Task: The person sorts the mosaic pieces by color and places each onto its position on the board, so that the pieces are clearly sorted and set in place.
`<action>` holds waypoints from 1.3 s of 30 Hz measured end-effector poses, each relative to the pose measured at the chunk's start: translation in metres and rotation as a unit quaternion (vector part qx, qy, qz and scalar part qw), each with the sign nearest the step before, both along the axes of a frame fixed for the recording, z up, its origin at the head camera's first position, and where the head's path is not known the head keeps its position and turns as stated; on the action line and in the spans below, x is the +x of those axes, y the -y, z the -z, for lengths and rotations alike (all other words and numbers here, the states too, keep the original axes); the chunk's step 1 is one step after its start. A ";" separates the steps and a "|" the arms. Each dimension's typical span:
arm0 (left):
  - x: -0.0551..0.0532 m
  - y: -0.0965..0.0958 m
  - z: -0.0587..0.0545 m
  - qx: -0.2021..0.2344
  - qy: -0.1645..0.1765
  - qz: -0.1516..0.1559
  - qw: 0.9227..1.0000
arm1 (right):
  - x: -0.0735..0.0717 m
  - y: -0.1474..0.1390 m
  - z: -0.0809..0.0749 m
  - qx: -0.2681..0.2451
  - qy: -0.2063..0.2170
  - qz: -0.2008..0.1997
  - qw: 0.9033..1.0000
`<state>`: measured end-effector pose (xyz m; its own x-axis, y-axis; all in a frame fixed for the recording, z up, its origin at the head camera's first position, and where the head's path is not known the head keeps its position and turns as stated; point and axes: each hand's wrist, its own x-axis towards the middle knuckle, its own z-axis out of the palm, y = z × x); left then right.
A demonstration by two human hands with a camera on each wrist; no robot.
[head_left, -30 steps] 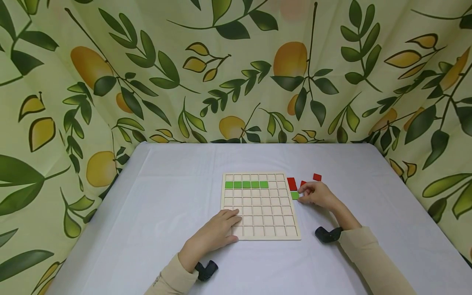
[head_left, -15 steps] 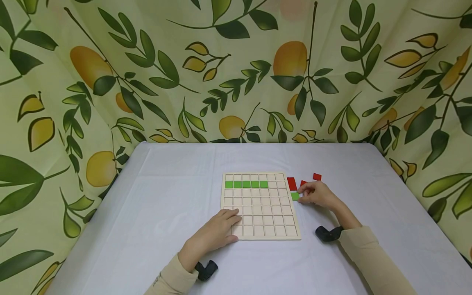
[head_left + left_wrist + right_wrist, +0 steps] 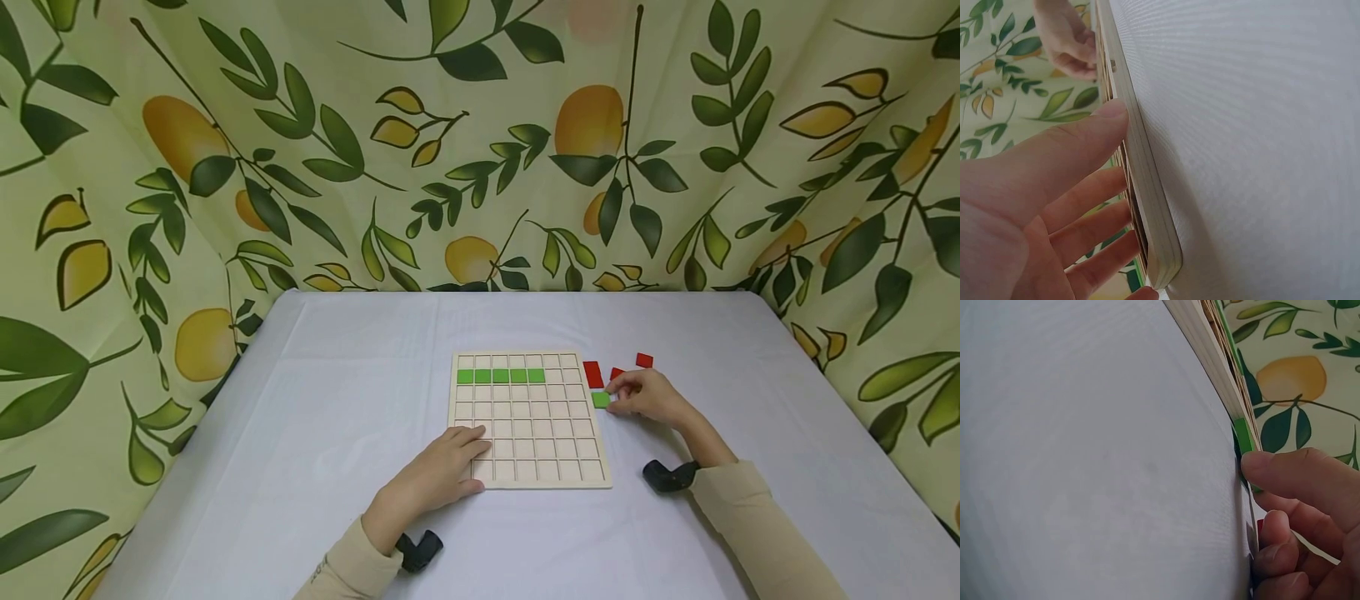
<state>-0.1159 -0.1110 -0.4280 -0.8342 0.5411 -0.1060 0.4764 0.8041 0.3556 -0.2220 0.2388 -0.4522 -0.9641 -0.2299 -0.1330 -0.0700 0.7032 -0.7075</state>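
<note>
A pale wooden grid board (image 3: 536, 429) lies on the table, with several green square tiles (image 3: 501, 376) in a row near its far end. My left hand (image 3: 438, 467) rests on the board's near left corner, fingers spread over the cells and thumb at the near edge (image 3: 1141, 156). Just off the board's right side, my right hand (image 3: 647, 395) pinches a loose green tile (image 3: 601, 400) between thumb and index finger. The right wrist view has this green tile (image 3: 1244, 434) right at the board's side, partly covered by the thumb; the other fingers are curled.
Beyond my right hand are a red rectangular tile (image 3: 593, 374), a red piece (image 3: 617, 373) partly hidden by the fingers, and a small red tile (image 3: 644, 360). White cloth (image 3: 360, 358) covers the table. A leaf-and-fruit patterned curtain (image 3: 480, 167) hangs behind and at both sides.
The loose green tile has turned and shifted slightly toward me, opening a small gap from the red rectangular tile. Both hands stay nearly where they were.
</note>
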 end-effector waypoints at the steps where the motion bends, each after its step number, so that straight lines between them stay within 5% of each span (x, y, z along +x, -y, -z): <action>1: 0.000 0.000 0.000 0.000 0.001 -0.001 1.000 | 0.000 0.000 0.000 -0.001 0.002 0.003 1.000; 39: -0.001 0.001 0.003 0.001 -0.028 0.015 1.000 | -0.011 0.016 -0.011 -0.033 -0.017 0.010 0.999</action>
<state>-0.1166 -0.1123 -0.4306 -0.8220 0.5665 -0.0585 0.5195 0.7880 0.3303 -0.2329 0.2227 -0.4415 -0.9721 -0.2179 -0.0863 -0.0807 0.6571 -0.7494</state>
